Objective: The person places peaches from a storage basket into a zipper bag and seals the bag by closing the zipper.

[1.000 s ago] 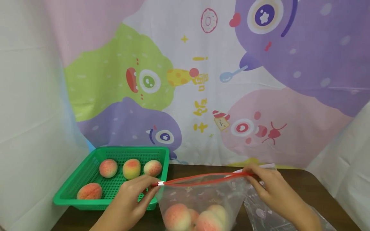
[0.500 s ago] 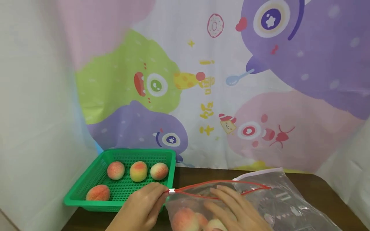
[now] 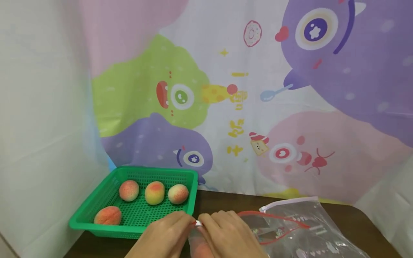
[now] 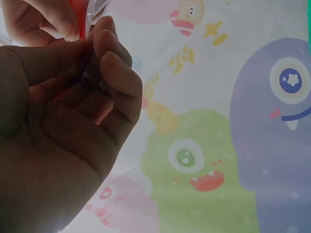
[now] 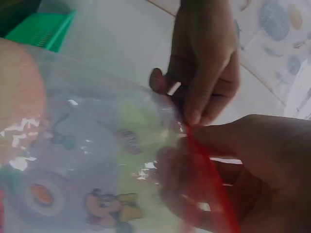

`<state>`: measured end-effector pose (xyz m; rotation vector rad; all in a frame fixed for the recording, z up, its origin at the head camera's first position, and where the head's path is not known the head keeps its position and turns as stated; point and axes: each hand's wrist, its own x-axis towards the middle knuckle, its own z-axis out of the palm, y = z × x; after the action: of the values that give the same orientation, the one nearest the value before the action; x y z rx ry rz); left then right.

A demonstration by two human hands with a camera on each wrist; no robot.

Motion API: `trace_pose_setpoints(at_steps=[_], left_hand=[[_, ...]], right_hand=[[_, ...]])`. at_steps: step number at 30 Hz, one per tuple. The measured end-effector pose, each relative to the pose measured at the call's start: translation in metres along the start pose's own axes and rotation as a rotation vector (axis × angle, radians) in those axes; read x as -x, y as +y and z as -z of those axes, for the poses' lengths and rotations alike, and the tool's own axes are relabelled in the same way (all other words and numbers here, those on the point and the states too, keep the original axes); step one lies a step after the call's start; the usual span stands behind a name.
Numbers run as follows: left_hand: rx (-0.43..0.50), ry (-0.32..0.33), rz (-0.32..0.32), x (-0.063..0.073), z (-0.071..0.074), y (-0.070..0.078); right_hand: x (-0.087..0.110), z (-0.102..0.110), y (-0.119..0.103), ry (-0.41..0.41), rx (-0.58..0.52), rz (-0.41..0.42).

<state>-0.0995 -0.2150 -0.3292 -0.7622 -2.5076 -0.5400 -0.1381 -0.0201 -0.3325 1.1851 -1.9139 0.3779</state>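
A clear zip bag (image 5: 97,126) with a red zip strip (image 3: 274,216) stands low in the head view, its mouth gaping towards the right. Through its plastic shows a peach (image 3: 202,249). My left hand (image 3: 166,234) pinches the bag's left top corner, beside the white slider (image 3: 198,223). Right against the slider, my right hand (image 3: 229,234) pinches the zip strip with thumb and fingers, and the two hands nearly meet. The right wrist view has both thumbs at the red edge. In the left wrist view, curled fingers (image 4: 121,80) hold the corner.
A green basket (image 3: 74,222) with several peaches (image 3: 155,193) stands on the dark table (image 3: 219,200) at the left. Another clear bag (image 3: 332,229) with a pale zip lies at the right. Behind hangs a printed cloth (image 3: 238,172).
My right hand has let go of the bag's right end, crossed left over the bag, and now grips the strip at the slider. My left hand keeps the left corner.
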Motion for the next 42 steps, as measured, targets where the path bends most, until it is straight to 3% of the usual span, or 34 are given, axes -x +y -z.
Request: trace_pose_setpoints(at_steps=[8, 17, 22, 31, 42], left_hand=[[0.020, -0.094, -0.012, -0.003, 0.002, 0.002], [0.049, -0.027, -0.077, -0.001, 0.004, 0.006], [0.047, -0.019, -0.080, -0.001, 0.004, 0.008], [-0.006, 0.045, -0.143, -0.003, 0.004, 0.011], [0.014, 0.056, -0.156, -0.002, 0.002, 0.011]], right_hand=[[0.008, -0.001, 0.001, -0.105, -0.064, -0.079], [0.008, 0.005, 0.008, -0.046, -0.121, -0.041], [0.009, 0.007, 0.010, -0.058, -0.155, -0.033], [0.010, 0.010, 0.012, -0.076, -0.205, -0.046], [0.011, 0.015, 0.015, -0.096, -0.251, -0.060]])
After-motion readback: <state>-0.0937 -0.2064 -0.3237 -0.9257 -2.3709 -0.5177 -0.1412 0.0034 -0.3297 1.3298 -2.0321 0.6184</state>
